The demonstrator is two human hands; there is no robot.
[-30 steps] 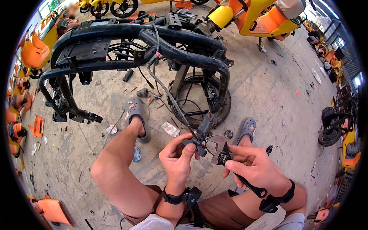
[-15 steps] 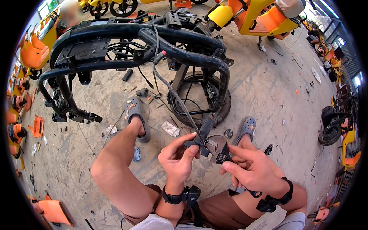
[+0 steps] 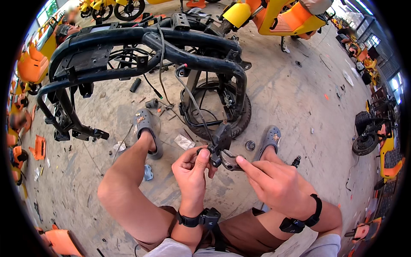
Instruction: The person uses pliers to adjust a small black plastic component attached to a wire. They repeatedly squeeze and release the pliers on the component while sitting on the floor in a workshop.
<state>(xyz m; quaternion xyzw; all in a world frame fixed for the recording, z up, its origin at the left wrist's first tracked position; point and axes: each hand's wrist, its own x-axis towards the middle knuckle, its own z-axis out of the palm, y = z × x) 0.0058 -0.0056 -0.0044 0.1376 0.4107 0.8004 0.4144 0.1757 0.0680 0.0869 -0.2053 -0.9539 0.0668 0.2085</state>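
A dark bracket-like part [image 3: 221, 141] with a grey cable [image 3: 193, 100] running to it sits in the grip of my left hand [image 3: 191, 169], thumb pressed against it. My right hand [image 3: 271, 184] is closed on an adjustable wrench [image 3: 230, 159], whose head rests against the bracket's lower right. The wrench's handle is mostly hidden by my fingers. Just beyond my hands stands a bare black scooter frame [image 3: 141, 64] with loose wiring and a wheel [image 3: 243, 120].
Yellow and orange scooters [image 3: 295, 23] stand behind and along both sides. My clogged feet [image 3: 145, 128] flank the work. Small loose parts, a blue bracket [image 3: 148, 172], a black ring [image 3: 249, 144] and orange panels [image 3: 58, 239] lie on the concrete floor [image 3: 295, 128].
The wrench has turned and moved left against the bracket, and my right hand has followed. My left hand has shifted slightly left. The view has also shifted slightly.
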